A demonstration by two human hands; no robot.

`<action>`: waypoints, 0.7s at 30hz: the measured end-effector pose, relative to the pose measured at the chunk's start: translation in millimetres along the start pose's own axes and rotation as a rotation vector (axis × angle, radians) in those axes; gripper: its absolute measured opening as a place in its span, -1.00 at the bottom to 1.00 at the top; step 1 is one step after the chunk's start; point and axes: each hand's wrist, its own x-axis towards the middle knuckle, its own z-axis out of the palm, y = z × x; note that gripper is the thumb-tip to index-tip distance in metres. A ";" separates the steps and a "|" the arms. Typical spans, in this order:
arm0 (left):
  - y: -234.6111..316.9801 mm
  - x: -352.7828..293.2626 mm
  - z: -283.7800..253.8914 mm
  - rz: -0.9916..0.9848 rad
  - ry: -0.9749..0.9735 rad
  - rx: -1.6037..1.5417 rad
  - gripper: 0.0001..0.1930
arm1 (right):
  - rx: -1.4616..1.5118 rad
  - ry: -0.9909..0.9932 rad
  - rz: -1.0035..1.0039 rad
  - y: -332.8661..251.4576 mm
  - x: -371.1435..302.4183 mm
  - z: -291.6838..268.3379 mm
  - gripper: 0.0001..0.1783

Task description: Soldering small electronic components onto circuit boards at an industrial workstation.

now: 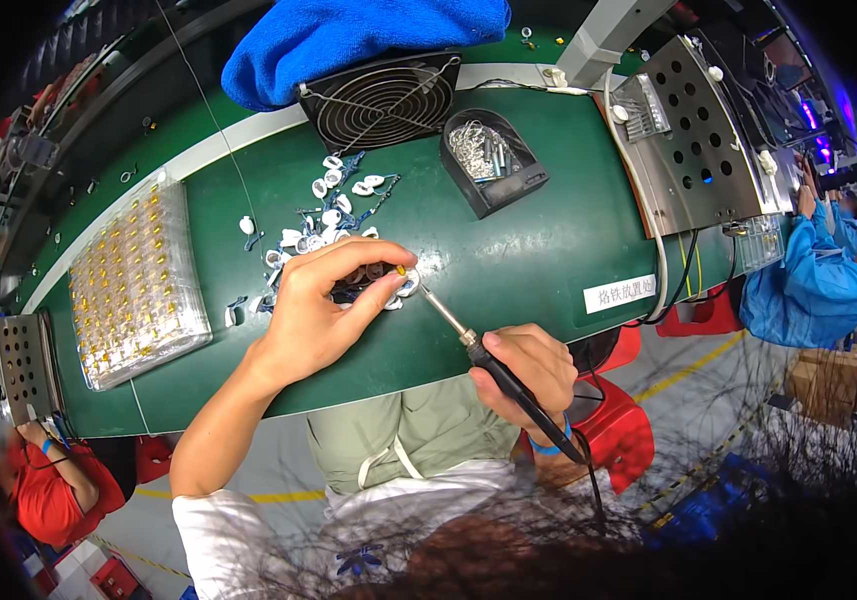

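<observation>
My left hand (316,305) pinches a small white round part (409,284) with a tiny yellow piece (401,270) on it, between thumb and forefinger. In my right hand (531,375) is a soldering iron (501,372), its black handle wrapped by the fingers. The iron's metal tip points up and left, at or very near the white part; whether they touch I cannot tell. Behind my left hand lies a loose pile of small white parts (331,217) with dark blue wired pieces. My left fingers hide some of that pile.
A clear plastic tray (183,270) of small yellow pieces lies at left. At the back stand a black fan (383,100), a blue cloth (348,40) and a black bin (488,192) of metal bits. A perforated metal box (688,130) sits right. Co-workers sit at both sides.
</observation>
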 end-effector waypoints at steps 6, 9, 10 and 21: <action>0.6 0.6 0.6 -0.029 0.006 -0.062 -0.76 | 0.017 0.029 -0.026 0.7 3.3 2.4 -0.61; -0.4 1.7 -1.6 0.002 -0.017 -0.036 -0.74 | 0.015 0.029 -0.018 -0.3 4.0 3.3 -0.62; -0.3 1.9 -2.2 0.025 -0.034 -0.009 -0.73 | 0.014 0.026 -0.017 -0.4 3.8 3.3 -0.63; -0.5 1.6 -2.5 0.057 -0.048 0.061 -0.70 | -0.015 -0.015 -0.018 -2.8 7.2 1.9 -0.59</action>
